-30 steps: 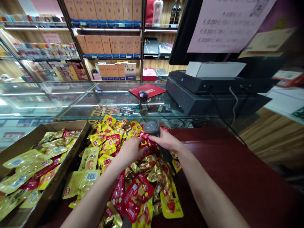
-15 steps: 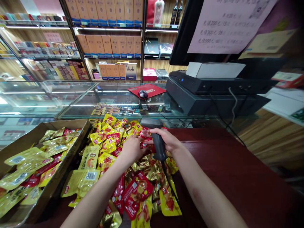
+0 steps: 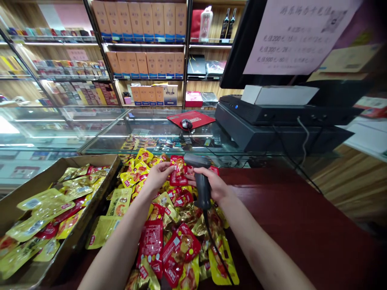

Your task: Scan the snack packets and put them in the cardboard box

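Observation:
My left hand [image 3: 159,174] pinches the left edge of a red snack packet [image 3: 178,171], held upright above the pile. A black handheld barcode scanner [image 3: 203,187] is gripped in my right hand [image 3: 214,184], whose fingertips also reach the packet's right edge. The scanner's head points left over the packet's upper right, and its cable hangs down across the pile. Beneath both hands spreads a heap of red, yellow and gold snack packets [image 3: 181,245]. To the left, an open cardboard box [image 3: 105,177] holds more packets, mostly gold ones.
Behind the pile runs a glass counter [image 3: 145,121] with a mouse [image 3: 186,124] on a red mouse pad [image 3: 201,119]. A monitor [image 3: 236,48] and a black cash drawer [image 3: 254,131] stand at the right. Stocked shelves [image 3: 145,46] line the back wall.
My left hand has lifted a red packet out of the pile and moved slightly left with it. My right hand keeps hold of the scanner. The view has tilted slightly upward.

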The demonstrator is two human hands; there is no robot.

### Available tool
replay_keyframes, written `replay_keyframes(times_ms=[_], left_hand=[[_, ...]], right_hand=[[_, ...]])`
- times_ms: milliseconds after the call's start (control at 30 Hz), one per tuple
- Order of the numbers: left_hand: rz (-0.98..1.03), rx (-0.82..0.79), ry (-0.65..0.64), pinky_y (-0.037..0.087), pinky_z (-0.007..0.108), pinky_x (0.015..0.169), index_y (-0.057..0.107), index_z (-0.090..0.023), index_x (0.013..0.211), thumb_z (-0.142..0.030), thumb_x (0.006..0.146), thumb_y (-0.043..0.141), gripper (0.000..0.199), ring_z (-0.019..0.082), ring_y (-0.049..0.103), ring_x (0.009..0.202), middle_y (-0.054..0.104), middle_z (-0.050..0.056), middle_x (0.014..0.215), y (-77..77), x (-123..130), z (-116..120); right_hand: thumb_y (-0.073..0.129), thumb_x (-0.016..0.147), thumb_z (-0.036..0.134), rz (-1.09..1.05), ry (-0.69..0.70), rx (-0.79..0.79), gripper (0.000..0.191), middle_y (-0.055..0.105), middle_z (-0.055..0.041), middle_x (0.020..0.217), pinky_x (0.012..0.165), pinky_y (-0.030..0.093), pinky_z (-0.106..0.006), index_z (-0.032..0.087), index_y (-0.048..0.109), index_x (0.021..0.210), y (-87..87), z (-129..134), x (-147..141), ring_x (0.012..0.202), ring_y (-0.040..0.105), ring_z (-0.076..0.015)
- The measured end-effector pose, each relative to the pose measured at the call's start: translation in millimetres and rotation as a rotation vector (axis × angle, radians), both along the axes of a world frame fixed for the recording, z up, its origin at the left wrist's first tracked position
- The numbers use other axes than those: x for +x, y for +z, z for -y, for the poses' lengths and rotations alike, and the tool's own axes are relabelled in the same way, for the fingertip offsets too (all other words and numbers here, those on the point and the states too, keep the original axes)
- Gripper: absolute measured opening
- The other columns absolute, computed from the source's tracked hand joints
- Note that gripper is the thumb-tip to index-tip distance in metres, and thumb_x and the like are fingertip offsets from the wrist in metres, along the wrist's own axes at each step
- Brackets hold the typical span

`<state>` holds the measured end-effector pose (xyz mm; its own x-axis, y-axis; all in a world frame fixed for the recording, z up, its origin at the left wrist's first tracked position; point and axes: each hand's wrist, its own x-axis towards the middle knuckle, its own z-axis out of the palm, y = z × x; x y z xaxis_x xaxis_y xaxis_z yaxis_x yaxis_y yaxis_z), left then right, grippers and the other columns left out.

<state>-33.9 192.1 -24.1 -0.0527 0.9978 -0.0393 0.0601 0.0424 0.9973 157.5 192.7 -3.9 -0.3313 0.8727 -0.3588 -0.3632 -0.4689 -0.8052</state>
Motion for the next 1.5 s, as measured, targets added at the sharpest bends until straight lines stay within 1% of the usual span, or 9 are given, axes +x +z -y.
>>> replay_keyframes(times_ms=[133, 267, 467, 567, 667, 767, 900, 1067, 1500], left_hand=[[-0.125, 0.11, 0.104, 0.046, 0.026, 0.061, 0.061, -0.016, 0.104, -0.043, 0.071, 0.066, 0.042, 0.015, 0.061, 0.065, 0.069, 0.005, 0.079, -3.2, 1.1, -1.1], [-0.298, 0.211, 0.1, 0.048, 0.029, 0.072, 0.068, -0.018, 0.091, -0.035, 0.076, 0.059, 0.024, 0.018, 0.062, 0.079, 0.07, 0.006, 0.088, 2.2, 0.2, 1.5], [0.207, -0.09, -0.146, 0.05, 0.029, 0.07, 0.069, -0.016, 0.089, -0.045, 0.076, 0.06, 0.034, 0.019, 0.063, 0.083, 0.069, 0.008, 0.093, 16.5, -1.4, 6.6], [0.206, -0.122, -0.182, 0.048, 0.025, 0.067, 0.069, -0.014, 0.087, -0.048, 0.065, 0.073, 0.04, 0.015, 0.062, 0.076, 0.069, 0.007, 0.089, 17.3, -4.3, 7.3], [0.145, -0.122, -0.04, 0.044, 0.022, 0.055, 0.067, -0.013, 0.073, -0.05, 0.06, 0.077, 0.04, 0.01, 0.056, 0.057, 0.067, 0.004, 0.072, 16.6, -13.8, 5.6], [0.149, -0.099, 0.049, 0.04, 0.02, 0.048, 0.065, -0.013, 0.068, -0.049, 0.058, 0.078, 0.04, 0.009, 0.053, 0.051, 0.065, 0.003, 0.064, 18.8, -29.3, 3.5], [0.215, -0.068, 0.09, 0.043, 0.02, 0.051, 0.065, -0.013, 0.071, -0.045, 0.055, 0.081, 0.039, 0.011, 0.058, 0.057, 0.066, 0.003, 0.068, 22.2, -45.2, 2.7], [0.237, -0.039, 0.173, 0.046, 0.02, 0.053, 0.066, -0.013, 0.079, -0.043, 0.055, 0.082, 0.041, 0.011, 0.06, 0.063, 0.066, 0.002, 0.075, 21.7, -46.9, 2.3], [0.303, -0.053, 0.111, 0.051, 0.022, 0.051, 0.068, -0.014, 0.083, -0.039, 0.057, 0.082, 0.039, 0.013, 0.064, 0.065, 0.068, 0.003, 0.08, 18.9, -40.3, 0.2]], right_hand=[[0.055, 0.076, 0.026, -0.174, 0.022, -0.046, 0.01, 0.07, -0.0086, 0.084, 0.076, 0.057, -0.037, 0.018, 0.061, 0.078, 5.3, 7.0, -6.7, 0.09, 0.067, -0.0238], [0.052, 0.078, 0.029, -0.257, 0.125, 0.126, 0.021, 0.071, -0.0097, 0.094, 0.081, 0.056, -0.041, 0.019, 0.064, 0.091, 6.2, 13.2, -11.8, 0.103, 0.064, -0.0265], [0.061, 0.076, 0.026, -0.139, 0.051, 0.324, 0.028, 0.068, -0.0053, 0.113, 0.097, 0.049, -0.036, 0.022, 0.066, 0.103, 5.2, 19.5, -16.6, 0.122, 0.053, -0.0231], [0.065, 0.074, 0.026, -0.122, 0.051, 0.344, 0.03, 0.067, -0.0051, 0.115, 0.1, 0.047, -0.037, 0.021, 0.066, 0.104, 6.5, 22.7, -18.6, 0.122, 0.053, -0.0242], [0.068, 0.072, 0.027, -0.038, 0.045, 0.314, 0.031, 0.068, -0.0065, 0.112, 0.094, 0.05, -0.036, 0.02, 0.066, 0.102, 9.3, 27.4, -21.5, 0.113, 0.059, -0.0242], [0.07, 0.071, 0.029, 0.11, 0.113, 0.223, 0.031, 0.07, -0.0069, 0.098, 0.065, 0.058, -0.032, 0.018, 0.062, 0.098, 10.1, 33.7, -27.2, 0.083, 0.068, -0.0216], [0.067, 0.073, 0.035, 0.244, 0.259, 0.188, 0.022, 0.064, -0.0002, 0.066, 0.036, 0.047, -0.024, 0.019, 0.055, 0.082, 2.6, 42.8, -38.3, 0.047, 0.059, -0.0142], [0.063, 0.078, 0.037, 0.386, 0.297, 0.293, 0.023, 0.055, 0.005, 0.046, 0.034, 0.042, -0.022, 0.02, 0.048, 0.079, -11.7, 50.8, -47.7, 0.034, 0.05, -0.0112], [0.058, 0.081, 0.035, 0.423, 0.298, 0.405, 0.021, 0.049, 0.0071, 0.043, 0.034, 0.039, -0.021, 0.022, 0.045, 0.073, -14.8, 56.5, -53.4, 0.031, 0.043, -0.0094]])
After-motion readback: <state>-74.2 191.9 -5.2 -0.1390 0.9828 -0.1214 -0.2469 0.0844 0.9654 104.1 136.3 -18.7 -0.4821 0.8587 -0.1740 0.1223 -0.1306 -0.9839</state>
